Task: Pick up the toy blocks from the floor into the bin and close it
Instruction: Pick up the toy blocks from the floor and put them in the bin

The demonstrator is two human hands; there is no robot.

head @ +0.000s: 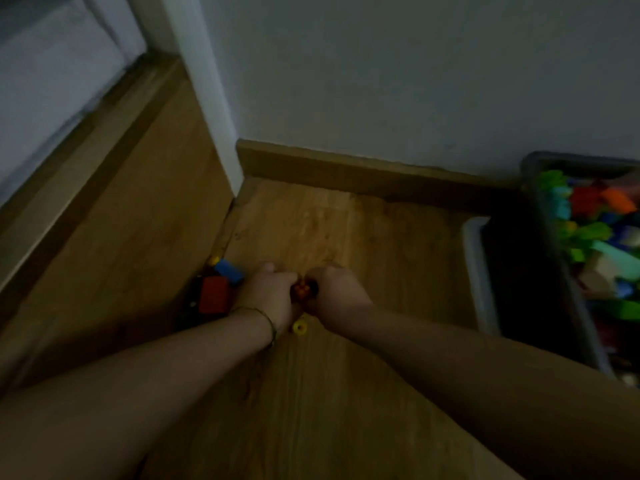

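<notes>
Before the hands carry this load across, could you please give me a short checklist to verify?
1. Load held: left hand and right hand curl round an orange block between them: ok.
2. Grip secure: the fingers are hidden under the hands: cannot tell.
3. Bin open: bin shows blocks inside, with no lid on top: ok.
4. Floor cleared: red block, blue block and yellow ring piece lie on the floor: not ok.
5. Route free: a pale panel, perhaps the lid, stands between hands and bin: cannot tell.
</notes>
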